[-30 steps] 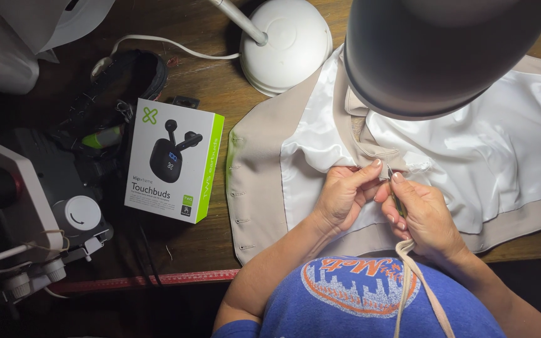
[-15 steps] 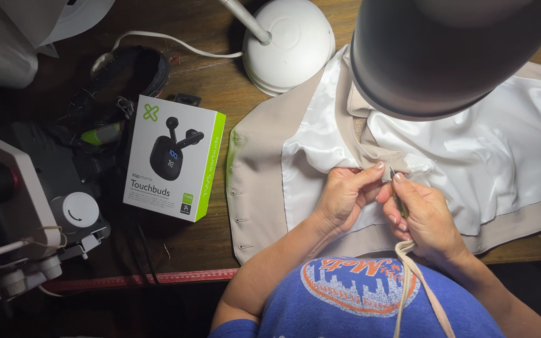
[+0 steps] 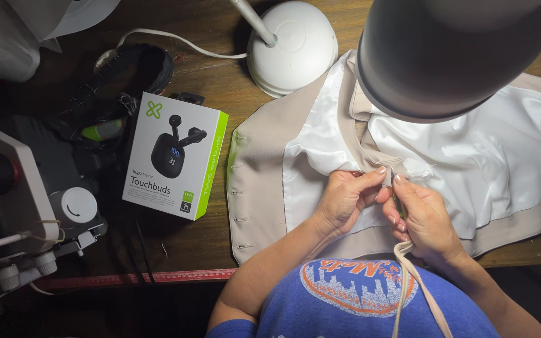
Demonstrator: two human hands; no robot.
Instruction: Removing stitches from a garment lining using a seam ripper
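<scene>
A beige garment (image 3: 264, 169) with a shiny white lining (image 3: 496, 156) lies spread on the wooden table. My left hand (image 3: 344, 199) pinches a seam of the lining between thumb and fingers. Right beside it, my right hand (image 3: 426, 220) grips a thin metal tool (image 3: 397, 195), its tip pointing up at the same seam. The two hands almost touch. A beige tape (image 3: 416, 288) hangs from my neck across the right wrist.
A large lamp shade (image 3: 458, 56) hides part of the garment; its white dome base (image 3: 292, 47) stands behind. A white and green earbuds box (image 3: 173, 156) lies at the left, near a sewing machine (image 3: 14, 206) and dark clutter. A red ruler (image 3: 139, 278) lines the front edge.
The hands have stayed at the same seam, with only small finger movements. The view has shifted slightly.
</scene>
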